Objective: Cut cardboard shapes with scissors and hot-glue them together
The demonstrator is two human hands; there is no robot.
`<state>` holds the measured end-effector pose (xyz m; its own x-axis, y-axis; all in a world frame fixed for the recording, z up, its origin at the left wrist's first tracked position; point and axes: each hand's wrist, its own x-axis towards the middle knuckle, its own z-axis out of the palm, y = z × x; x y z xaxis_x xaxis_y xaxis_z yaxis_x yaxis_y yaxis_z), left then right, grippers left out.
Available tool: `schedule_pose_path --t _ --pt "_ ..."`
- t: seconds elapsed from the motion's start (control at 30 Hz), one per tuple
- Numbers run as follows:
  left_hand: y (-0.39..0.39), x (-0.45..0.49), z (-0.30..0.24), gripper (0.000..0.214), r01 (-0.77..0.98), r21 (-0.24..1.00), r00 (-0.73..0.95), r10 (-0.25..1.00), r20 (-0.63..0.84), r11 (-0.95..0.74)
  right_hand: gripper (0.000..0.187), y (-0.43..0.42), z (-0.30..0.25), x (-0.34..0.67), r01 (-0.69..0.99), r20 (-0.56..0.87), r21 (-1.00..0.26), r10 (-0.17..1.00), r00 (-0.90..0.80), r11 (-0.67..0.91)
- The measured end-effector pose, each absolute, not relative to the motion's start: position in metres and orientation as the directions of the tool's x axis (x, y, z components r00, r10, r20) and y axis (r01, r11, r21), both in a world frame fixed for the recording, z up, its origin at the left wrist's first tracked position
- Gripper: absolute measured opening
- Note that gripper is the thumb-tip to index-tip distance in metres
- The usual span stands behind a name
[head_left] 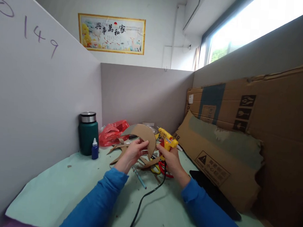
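Note:
My left hand [135, 151] is closed on a crescent-shaped piece of brown cardboard [146, 134], held up above the table with its curve toward the right. Just beside it, my right hand [171, 157] grips a yellow hot glue gun [168, 139]. A small orange light glows on the gun, and its nozzle points up and to the left, past the crescent's outer edge. From the handle a black cord [145, 197] runs down to the table's front edge. Beneath both hands lie cut cardboard scraps [119, 156], a light-blue pen [139, 178] and red-handled scissors [166, 170], partly hidden.
At the left stand a green thermos [88, 136] and a small blue bottle [95, 150]. Behind the scraps sits a red plastic bag [113, 133]. Large cardboard sheets [216, 153] lean along the right side, over a flat black object [220, 199]. Grey partitions [145, 92] surround the table.

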<state>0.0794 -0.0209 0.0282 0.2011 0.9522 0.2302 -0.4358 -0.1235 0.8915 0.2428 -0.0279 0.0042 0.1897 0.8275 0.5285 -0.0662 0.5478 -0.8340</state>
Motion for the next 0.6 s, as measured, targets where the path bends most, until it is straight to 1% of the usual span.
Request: schedule_pose_path --t 0.1,0.17,0.27,0.33,0.43,0.53,0.6 --pt "-0.020 0.077 0.031 0.026 -0.469 0.873 0.150 0.963 0.225 -0.131 0.035 -0.024 0.001 0.247 0.066 0.523 -0.852 0.840 0.143 0.519" --pt "-0.018 0.072 0.035 0.020 -0.545 0.830 0.090 0.976 0.197 -0.117 0.033 -0.023 -0.001 0.250 0.185 0.535 -0.837 0.842 0.078 0.515" --pt "-0.015 0.064 0.041 0.013 -0.666 0.742 0.034 0.992 0.122 -0.068 0.037 -0.027 0.000 0.249 0.297 0.550 -0.801 0.835 0.022 0.520" --pt "-0.013 0.061 0.043 0.013 -0.731 0.682 0.022 0.997 0.076 -0.036 0.039 -0.034 0.003 0.248 0.295 0.569 -0.787 0.822 0.004 0.543" --pt "-0.011 0.057 0.043 0.018 -0.791 0.611 0.011 0.999 0.034 -0.012 0.039 -0.047 0.011 0.246 0.209 0.544 -0.804 0.830 -0.122 0.557" --pt "-0.009 0.055 0.043 0.023 -0.825 0.565 -0.011 1.000 0.018 -0.019 0.035 -0.059 0.018 0.247 0.143 0.540 -0.802 0.806 -0.240 0.580" --pt "-0.008 0.054 0.043 0.023 -0.835 0.550 -0.020 1.000 0.022 -0.029 0.033 -0.063 0.019 0.248 0.145 0.545 -0.788 0.787 -0.289 0.599"
